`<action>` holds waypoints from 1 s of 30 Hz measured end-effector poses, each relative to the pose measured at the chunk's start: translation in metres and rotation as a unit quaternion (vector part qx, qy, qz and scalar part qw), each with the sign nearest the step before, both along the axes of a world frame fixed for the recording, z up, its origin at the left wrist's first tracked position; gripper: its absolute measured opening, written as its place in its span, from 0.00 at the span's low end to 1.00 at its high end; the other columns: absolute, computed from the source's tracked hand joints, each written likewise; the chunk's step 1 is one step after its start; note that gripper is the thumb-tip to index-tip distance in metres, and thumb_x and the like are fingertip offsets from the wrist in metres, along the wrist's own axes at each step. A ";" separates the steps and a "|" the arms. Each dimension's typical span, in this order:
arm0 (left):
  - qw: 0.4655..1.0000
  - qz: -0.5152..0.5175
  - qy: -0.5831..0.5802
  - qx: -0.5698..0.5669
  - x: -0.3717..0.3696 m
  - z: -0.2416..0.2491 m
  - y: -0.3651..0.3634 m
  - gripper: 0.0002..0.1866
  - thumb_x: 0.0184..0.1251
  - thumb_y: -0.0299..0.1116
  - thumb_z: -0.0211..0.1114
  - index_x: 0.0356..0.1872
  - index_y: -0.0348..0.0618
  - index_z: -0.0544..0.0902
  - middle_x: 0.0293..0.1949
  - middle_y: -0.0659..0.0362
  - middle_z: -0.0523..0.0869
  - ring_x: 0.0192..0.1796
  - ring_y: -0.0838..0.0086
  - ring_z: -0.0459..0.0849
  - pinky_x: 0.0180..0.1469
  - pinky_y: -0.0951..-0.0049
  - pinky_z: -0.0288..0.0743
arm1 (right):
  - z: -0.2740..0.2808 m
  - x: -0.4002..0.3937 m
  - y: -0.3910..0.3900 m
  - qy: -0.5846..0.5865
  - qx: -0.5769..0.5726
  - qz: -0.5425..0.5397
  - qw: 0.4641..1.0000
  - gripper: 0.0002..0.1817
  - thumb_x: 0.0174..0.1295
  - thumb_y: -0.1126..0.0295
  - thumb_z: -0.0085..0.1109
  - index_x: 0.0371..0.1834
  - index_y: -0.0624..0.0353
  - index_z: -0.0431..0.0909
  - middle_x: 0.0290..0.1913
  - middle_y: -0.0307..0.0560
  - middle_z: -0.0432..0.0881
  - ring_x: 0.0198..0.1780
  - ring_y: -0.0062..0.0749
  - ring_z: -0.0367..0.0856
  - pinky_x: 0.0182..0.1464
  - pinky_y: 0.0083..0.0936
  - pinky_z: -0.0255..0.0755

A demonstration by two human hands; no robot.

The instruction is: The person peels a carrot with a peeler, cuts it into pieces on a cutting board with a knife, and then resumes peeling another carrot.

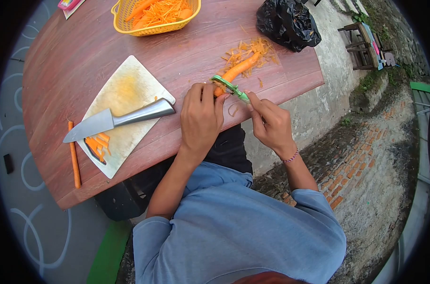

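My left hand (pixel 202 113) is closed round the near end of an orange carrot (pixel 241 67), which points away towards a pile of peelings (pixel 263 46). In my right hand (pixel 270 120) is the handle of a green peeler (pixel 231 87), its head lying across the carrot close to my left fingertips. Left of my hands, a knife (pixel 89 125) rests on a white cutting board (pixel 134 87) stained orange. Cut carrot sticks (pixel 96 146) lie on the board below the blade, and a thin carrot (pixel 74 158) is on the table beside it.
A yellow basket (pixel 153 32) with shredded and whole carrots stands at the table's far side. A black plastic bag (pixel 289 23) sits at the far right corner of the wooden table (pixel 49 94). Beyond the edge is a small bench (pixel 365 45).
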State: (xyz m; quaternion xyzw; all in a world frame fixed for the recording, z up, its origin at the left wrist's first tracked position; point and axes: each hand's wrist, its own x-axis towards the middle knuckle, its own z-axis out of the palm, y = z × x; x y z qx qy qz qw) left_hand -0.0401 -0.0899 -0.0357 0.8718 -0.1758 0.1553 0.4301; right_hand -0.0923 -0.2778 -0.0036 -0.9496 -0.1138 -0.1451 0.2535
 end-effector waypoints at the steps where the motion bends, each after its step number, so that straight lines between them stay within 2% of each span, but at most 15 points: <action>1: 1.000 -0.001 0.001 -0.001 0.000 0.001 0.000 0.13 0.69 0.31 0.72 0.48 0.35 0.80 0.43 0.47 0.81 0.45 0.51 0.83 0.47 0.55 0.78 | -0.001 0.004 -0.005 0.001 -0.001 -0.001 1.000 0.21 0.67 0.77 0.65 0.65 0.56 0.84 0.27 0.48 0.79 0.25 0.44 0.80 0.27 0.37 0.72; 3: 1.000 0.017 -0.007 -0.001 0.000 0.003 -0.001 0.13 0.68 0.31 0.74 0.46 0.35 0.83 0.40 0.50 0.82 0.39 0.54 0.84 0.41 0.57 0.78 | -0.003 0.020 -0.023 -0.041 0.019 -0.079 0.996 0.18 0.69 0.80 0.63 0.62 0.63 0.85 0.27 0.53 0.80 0.25 0.39 0.81 0.31 0.33 0.74; 4: 1.000 0.017 -0.007 -0.002 0.000 0.003 -0.001 0.13 0.68 0.31 0.74 0.46 0.35 0.83 0.40 0.50 0.82 0.39 0.54 0.84 0.41 0.57 0.78 | 0.000 0.023 -0.028 -0.045 0.013 -0.094 0.994 0.17 0.69 0.79 0.64 0.61 0.64 0.85 0.29 0.55 0.82 0.26 0.41 0.82 0.31 0.33 0.74; 7: 0.998 0.018 -0.057 0.001 0.002 0.001 -0.001 0.13 0.69 0.32 0.74 0.46 0.35 0.83 0.38 0.50 0.81 0.36 0.56 0.84 0.39 0.57 0.77 | 0.013 0.011 -0.011 0.023 -0.002 -0.051 0.998 0.16 0.71 0.78 0.63 0.60 0.65 0.86 0.35 0.59 0.88 0.31 0.44 0.88 0.35 0.31 0.78; 11: 1.000 0.011 -0.023 0.004 0.001 0.001 0.000 0.13 0.69 0.32 0.74 0.46 0.35 0.83 0.38 0.51 0.81 0.34 0.57 0.84 0.37 0.58 0.77 | -0.001 0.012 -0.017 -0.003 -0.030 -0.033 0.999 0.19 0.68 0.76 0.64 0.62 0.58 0.86 0.29 0.51 0.83 0.26 0.46 0.83 0.29 0.38 0.74; 13: 1.000 0.011 -0.024 0.006 0.000 0.001 0.000 0.13 0.69 0.32 0.74 0.46 0.35 0.83 0.38 0.51 0.81 0.33 0.58 0.84 0.36 0.59 0.77 | 0.000 0.028 -0.037 -0.065 -0.015 -0.110 0.992 0.20 0.66 0.75 0.66 0.62 0.55 0.86 0.27 0.49 0.81 0.25 0.45 0.82 0.28 0.38 0.74; 14: 1.000 0.008 -0.022 0.001 0.000 0.000 0.001 0.13 0.68 0.31 0.75 0.46 0.35 0.83 0.39 0.52 0.81 0.33 0.59 0.84 0.36 0.59 0.77 | 0.004 0.027 -0.036 -0.064 -0.010 -0.099 0.993 0.20 0.66 0.75 0.65 0.62 0.54 0.86 0.27 0.49 0.81 0.25 0.46 0.82 0.28 0.39 0.74; 16: 1.000 0.001 -0.019 -0.004 -0.001 0.001 0.000 0.13 0.68 0.31 0.75 0.46 0.35 0.83 0.39 0.52 0.81 0.32 0.60 0.84 0.35 0.60 0.78 | 0.011 0.013 -0.017 -0.025 -0.017 -0.064 0.997 0.19 0.66 0.76 0.65 0.61 0.55 0.87 0.27 0.50 0.82 0.25 0.47 0.82 0.29 0.38 0.74; 17: 1.000 -0.006 -0.001 -0.014 -0.002 0.001 0.000 0.13 0.68 0.30 0.74 0.46 0.35 0.82 0.40 0.50 0.80 0.37 0.55 0.84 0.39 0.57 0.78 | 0.014 0.008 -0.008 0.014 -0.025 -0.029 0.999 0.18 0.66 0.76 0.64 0.60 0.56 0.87 0.28 0.52 0.82 0.26 0.47 0.83 0.29 0.38 0.74; 18: 0.999 -0.013 0.018 -0.024 -0.003 0.001 0.001 0.12 0.68 0.29 0.72 0.46 0.36 0.80 0.42 0.48 0.79 0.41 0.51 0.84 0.43 0.55 0.78 | 0.018 0.007 -0.005 0.033 -0.038 -0.037 0.998 0.15 0.69 0.78 0.65 0.57 0.63 0.88 0.29 0.57 0.85 0.28 0.44 0.85 0.32 0.32 0.75; 19: 0.999 -0.014 0.019 -0.024 -0.002 0.000 0.000 0.12 0.68 0.29 0.72 0.46 0.36 0.80 0.42 0.48 0.79 0.41 0.51 0.84 0.43 0.55 0.78 | 0.015 0.011 -0.010 0.034 -0.038 -0.037 0.998 0.15 0.69 0.78 0.65 0.57 0.63 0.88 0.29 0.57 0.85 0.28 0.44 0.85 0.32 0.32 0.75; 21: 1.000 0.002 -0.024 -0.007 -0.001 -0.002 0.001 0.13 0.66 0.30 0.76 0.46 0.36 0.83 0.39 0.53 0.81 0.32 0.62 0.84 0.34 0.61 0.78 | 0.009 0.024 -0.024 -0.045 0.009 -0.096 0.994 0.16 0.67 0.79 0.66 0.57 0.62 0.88 0.26 0.53 0.80 0.25 0.43 0.81 0.30 0.33 0.72; 25: 1.000 0.002 -0.022 -0.008 -0.001 -0.001 0.001 0.13 0.65 0.29 0.77 0.46 0.37 0.84 0.39 0.53 0.81 0.32 0.63 0.84 0.34 0.62 0.78 | 0.020 0.010 -0.012 0.012 0.017 -0.093 0.995 0.16 0.67 0.79 0.66 0.57 0.62 0.88 0.27 0.55 0.81 0.26 0.45 0.82 0.31 0.33 0.74; 27: 1.000 -0.004 -0.021 -0.018 -0.001 0.001 0.001 0.13 0.65 0.28 0.77 0.46 0.37 0.84 0.39 0.53 0.81 0.32 0.63 0.84 0.35 0.62 0.78 | 0.018 0.003 -0.005 0.027 -0.019 -0.036 0.999 0.17 0.67 0.75 0.64 0.59 0.57 0.88 0.27 0.51 0.81 0.27 0.46 0.83 0.29 0.39 0.74; 30: 1.000 -0.005 -0.019 -0.015 -0.003 0.000 0.001 0.13 0.64 0.27 0.77 0.46 0.37 0.84 0.39 0.53 0.81 0.32 0.63 0.84 0.35 0.62 0.78 | 0.012 0.018 -0.028 -0.022 -0.009 -0.090 0.996 0.18 0.67 0.75 0.64 0.60 0.55 0.87 0.27 0.51 0.82 0.27 0.46 0.84 0.29 0.39 0.74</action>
